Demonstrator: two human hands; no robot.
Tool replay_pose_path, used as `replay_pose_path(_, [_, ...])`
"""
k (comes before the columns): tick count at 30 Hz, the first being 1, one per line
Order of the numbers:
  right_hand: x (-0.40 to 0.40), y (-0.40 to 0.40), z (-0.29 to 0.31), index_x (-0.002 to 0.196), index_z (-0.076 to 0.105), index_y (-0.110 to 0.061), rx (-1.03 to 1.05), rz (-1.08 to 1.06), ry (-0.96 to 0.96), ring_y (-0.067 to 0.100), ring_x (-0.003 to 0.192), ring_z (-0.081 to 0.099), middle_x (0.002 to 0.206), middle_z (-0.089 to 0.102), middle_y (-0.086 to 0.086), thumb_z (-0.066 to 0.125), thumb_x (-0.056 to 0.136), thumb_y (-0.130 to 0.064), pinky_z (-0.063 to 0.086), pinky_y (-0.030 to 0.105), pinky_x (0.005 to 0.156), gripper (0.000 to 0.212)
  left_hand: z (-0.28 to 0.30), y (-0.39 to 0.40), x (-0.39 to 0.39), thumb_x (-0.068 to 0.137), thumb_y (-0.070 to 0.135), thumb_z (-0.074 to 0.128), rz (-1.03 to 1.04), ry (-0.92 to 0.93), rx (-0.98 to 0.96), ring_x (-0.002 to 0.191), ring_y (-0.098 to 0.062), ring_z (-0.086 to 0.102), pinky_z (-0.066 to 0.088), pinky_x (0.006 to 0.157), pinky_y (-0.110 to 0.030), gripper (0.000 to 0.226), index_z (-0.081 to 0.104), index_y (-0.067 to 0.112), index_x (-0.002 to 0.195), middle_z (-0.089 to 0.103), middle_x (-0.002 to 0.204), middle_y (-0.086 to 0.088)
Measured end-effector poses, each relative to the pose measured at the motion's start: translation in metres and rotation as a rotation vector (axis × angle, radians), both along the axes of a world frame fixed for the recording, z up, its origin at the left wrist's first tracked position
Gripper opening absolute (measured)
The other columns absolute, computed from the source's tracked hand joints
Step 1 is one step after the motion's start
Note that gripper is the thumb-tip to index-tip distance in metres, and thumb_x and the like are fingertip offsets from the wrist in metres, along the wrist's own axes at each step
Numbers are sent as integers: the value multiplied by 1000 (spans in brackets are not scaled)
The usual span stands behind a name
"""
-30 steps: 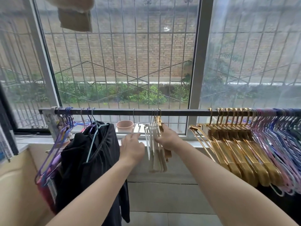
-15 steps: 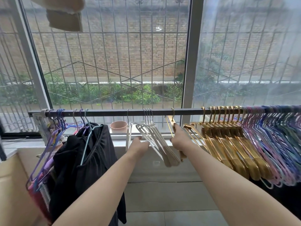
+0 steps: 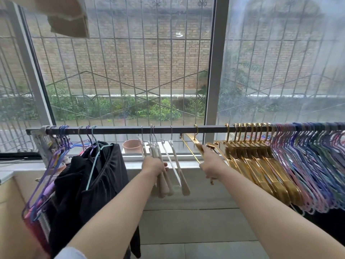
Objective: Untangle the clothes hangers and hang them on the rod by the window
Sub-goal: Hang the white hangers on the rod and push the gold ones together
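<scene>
While the barred window [image 3: 119, 71] filled the background, a dark rod [image 3: 119, 130] ran across just above both hands, already carrying hangers along its length. To the right of the right hand [image 3: 210, 168] hung a packed row of gold hangers [image 3: 261, 165], then pastel wire hangers [image 3: 317, 165] beyond them. Left of the left hand [image 3: 154, 166], a black garment [image 3: 93, 176] hung among purple and blue wire hangers [image 3: 61, 146]. The left grip was clenched around a bunch of cream hangers [image 3: 164, 186] hooked on the rod, with two more just to its right. The right grip was grasping a single gold hanger [image 3: 195, 141], its hook on the rod. A pink pot [image 3: 131, 145] sat on the sill beyond the left hand.
</scene>
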State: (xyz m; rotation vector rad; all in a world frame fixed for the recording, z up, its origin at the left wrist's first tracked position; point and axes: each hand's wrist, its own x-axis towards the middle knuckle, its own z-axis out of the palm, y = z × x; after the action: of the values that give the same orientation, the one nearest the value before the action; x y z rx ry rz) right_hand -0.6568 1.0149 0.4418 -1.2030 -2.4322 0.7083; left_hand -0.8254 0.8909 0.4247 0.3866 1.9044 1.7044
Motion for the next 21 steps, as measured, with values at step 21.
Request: replay_pose_path(21, [203,111,20,127,63,-12,187,-334,153,30,112,60,125,65,12,55,91,-20,49,37,96,38,37,64,184,95,4,59,-341,943,123,91,-7,65,49,79,-5,24,73,12,114,72,105,1])
